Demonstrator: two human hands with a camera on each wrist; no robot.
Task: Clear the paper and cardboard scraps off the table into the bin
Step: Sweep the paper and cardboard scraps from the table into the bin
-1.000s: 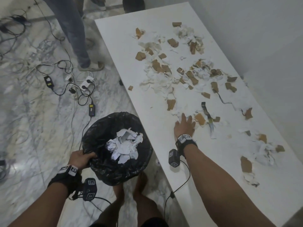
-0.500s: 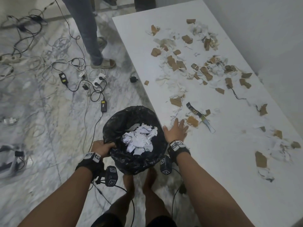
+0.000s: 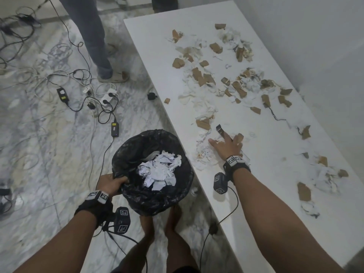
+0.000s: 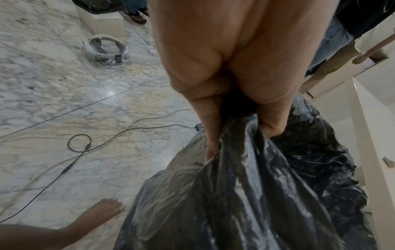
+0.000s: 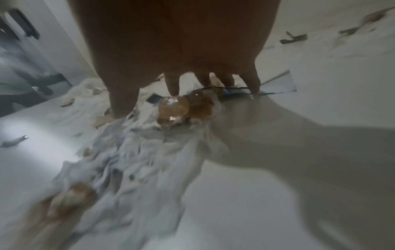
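Observation:
Torn white paper (image 3: 204, 156) and brown cardboard scraps (image 3: 202, 77) lie scattered along the white table (image 3: 275, 174). My right hand (image 3: 224, 140) lies flat on the table with fingers spread and straight, touching paper and a cardboard scrap (image 5: 183, 108) beside a black strip (image 3: 219, 130). In the right wrist view its fingertips (image 5: 173, 89) press on the scraps. My left hand (image 3: 114, 181) grips the rim of the black bin bag (image 4: 245, 194). It holds the bin (image 3: 177, 186) against the table's left edge. Crumpled paper (image 3: 159, 172) lies in the bin.
Cables, plugs and power adapters (image 3: 86, 99) sprawl over the marble floor left of the table. Another person's legs (image 3: 94, 46) stand beyond the bin. My bare feet (image 3: 157, 223) are under the bin. A white headset (image 4: 104, 49) lies on the floor. A wall runs along the table's right side.
My right hand slid toward the table edge by the bin, then moved back in onto scraps near the black strip. The left hand keeps its grip on the bin.

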